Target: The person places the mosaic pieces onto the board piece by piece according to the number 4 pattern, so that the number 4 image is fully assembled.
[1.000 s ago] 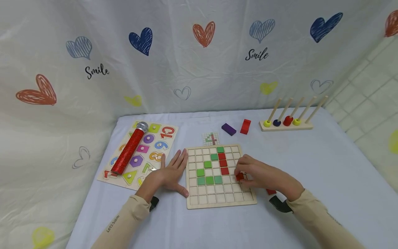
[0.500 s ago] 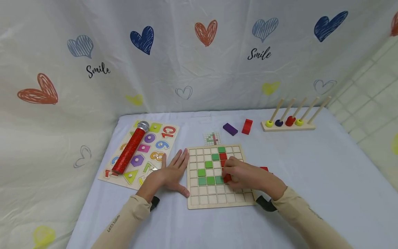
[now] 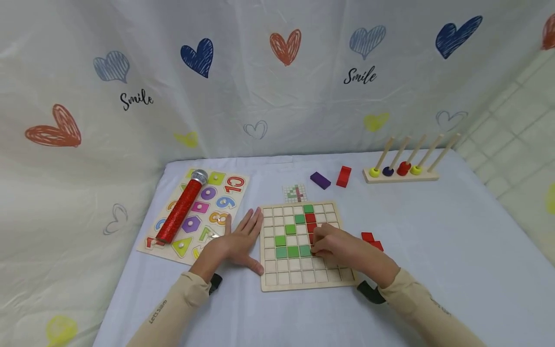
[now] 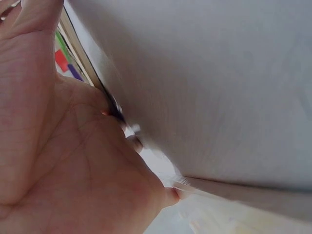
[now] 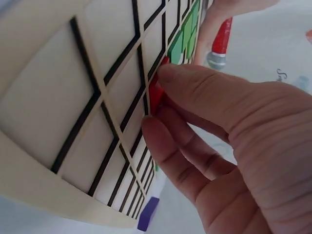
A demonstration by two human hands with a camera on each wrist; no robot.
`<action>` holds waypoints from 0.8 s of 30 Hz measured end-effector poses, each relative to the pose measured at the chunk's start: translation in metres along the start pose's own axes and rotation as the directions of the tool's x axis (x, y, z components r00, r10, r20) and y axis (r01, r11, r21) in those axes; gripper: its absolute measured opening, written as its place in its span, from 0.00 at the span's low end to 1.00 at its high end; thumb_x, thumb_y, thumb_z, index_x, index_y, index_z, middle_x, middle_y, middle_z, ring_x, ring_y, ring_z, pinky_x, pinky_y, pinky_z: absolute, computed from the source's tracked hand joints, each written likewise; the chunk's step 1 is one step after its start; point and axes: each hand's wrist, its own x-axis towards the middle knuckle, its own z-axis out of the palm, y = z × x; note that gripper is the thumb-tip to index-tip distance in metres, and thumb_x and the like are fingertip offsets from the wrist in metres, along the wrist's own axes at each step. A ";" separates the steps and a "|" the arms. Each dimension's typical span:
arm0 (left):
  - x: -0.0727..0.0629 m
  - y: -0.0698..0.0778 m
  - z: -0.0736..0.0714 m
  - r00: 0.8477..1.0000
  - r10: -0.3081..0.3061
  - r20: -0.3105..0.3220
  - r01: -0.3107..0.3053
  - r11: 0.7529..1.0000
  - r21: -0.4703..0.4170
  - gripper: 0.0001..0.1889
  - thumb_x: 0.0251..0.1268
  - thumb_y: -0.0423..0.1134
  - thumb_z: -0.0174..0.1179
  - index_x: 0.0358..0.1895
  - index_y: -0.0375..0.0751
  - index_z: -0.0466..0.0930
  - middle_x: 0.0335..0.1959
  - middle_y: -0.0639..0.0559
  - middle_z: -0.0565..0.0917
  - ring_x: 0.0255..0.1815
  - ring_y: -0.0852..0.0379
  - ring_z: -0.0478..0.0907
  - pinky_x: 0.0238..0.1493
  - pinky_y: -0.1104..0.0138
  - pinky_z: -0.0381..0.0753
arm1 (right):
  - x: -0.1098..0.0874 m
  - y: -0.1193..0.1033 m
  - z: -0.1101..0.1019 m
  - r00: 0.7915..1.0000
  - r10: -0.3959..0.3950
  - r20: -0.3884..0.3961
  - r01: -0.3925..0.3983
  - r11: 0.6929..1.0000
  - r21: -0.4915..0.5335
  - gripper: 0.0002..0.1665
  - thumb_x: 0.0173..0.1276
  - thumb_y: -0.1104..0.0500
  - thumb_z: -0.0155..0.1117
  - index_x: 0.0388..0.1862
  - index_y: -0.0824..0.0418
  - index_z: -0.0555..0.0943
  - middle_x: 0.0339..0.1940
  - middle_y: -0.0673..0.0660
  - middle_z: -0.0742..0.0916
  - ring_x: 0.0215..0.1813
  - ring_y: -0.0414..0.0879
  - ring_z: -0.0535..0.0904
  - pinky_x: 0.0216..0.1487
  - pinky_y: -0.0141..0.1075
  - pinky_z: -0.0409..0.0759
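Observation:
My right hand (image 3: 340,248) pinches a red square tile (image 5: 155,95) with thumb and fingertips. The tile sits low at a cell of the wooden grid board (image 3: 277,278), just right of the bottom row of green tiles (image 3: 293,251). In the head view the hand mostly hides it. Other red tiles (image 3: 310,218) run up the same column, and more green tiles (image 3: 290,229) form a diagonal. With fingers spread, my left hand (image 3: 236,246) lies flat on the cloth, fingertips and thumb against the board's left edge. Its palm (image 4: 92,161) fills much of the left wrist view.
A small printed grid card (image 3: 294,193) lies behind the board. Farther back are a purple block (image 3: 320,180) and a red block (image 3: 344,176). Loose red tiles (image 3: 367,237) lie right of the board. A red microphone (image 3: 182,207) rests on a number puzzle (image 3: 234,183); a peg stacker (image 3: 401,177) stands back right.
My right hand has carried the red tile leftward from the board's right side and lowered it beside the green row. Red tiles on the cloth have come into view. My left hand stays put.

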 end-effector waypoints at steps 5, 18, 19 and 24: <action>0.000 -0.001 0.001 1.000 0.000 0.001 0.000 1.000 0.011 0.83 0.44 0.76 0.76 0.88 0.46 0.22 0.90 0.53 0.20 0.91 0.48 0.16 0.77 0.29 0.10 | -0.004 0.004 -0.002 1.000 0.014 0.023 -0.015 1.000 0.012 0.12 0.67 0.64 0.79 0.49 0.59 0.93 0.42 0.51 0.87 0.47 0.42 0.79 0.47 0.28 0.87; 0.004 -0.004 0.003 1.000 0.019 0.001 -0.019 1.000 -0.001 0.83 0.44 0.76 0.77 0.88 0.45 0.22 0.90 0.51 0.20 0.91 0.47 0.16 0.77 0.28 0.09 | -0.022 0.021 -0.025 1.000 0.018 -0.013 -0.017 0.995 0.095 0.16 0.68 0.66 0.77 0.55 0.60 0.91 0.56 0.57 0.87 0.55 0.51 0.85 0.53 0.39 0.91; 0.004 -0.005 0.003 1.000 0.021 0.000 -0.021 1.000 0.002 0.83 0.44 0.77 0.76 0.88 0.45 0.22 0.90 0.51 0.20 0.91 0.47 0.16 0.77 0.28 0.10 | -0.024 0.022 -0.026 0.999 0.031 -0.006 -0.031 0.994 0.103 0.16 0.69 0.66 0.76 0.55 0.59 0.91 0.57 0.57 0.87 0.54 0.50 0.85 0.52 0.39 0.91; 0.003 -0.004 0.001 1.000 0.025 -0.001 -0.025 1.000 0.008 0.83 0.43 0.77 0.76 0.88 0.44 0.22 0.90 0.50 0.21 0.91 0.46 0.16 0.77 0.28 0.10 | -0.034 0.027 -0.029 0.996 0.094 0.004 -0.094 0.990 0.102 0.16 0.69 0.66 0.77 0.55 0.59 0.91 0.57 0.57 0.88 0.52 0.50 0.86 0.51 0.38 0.92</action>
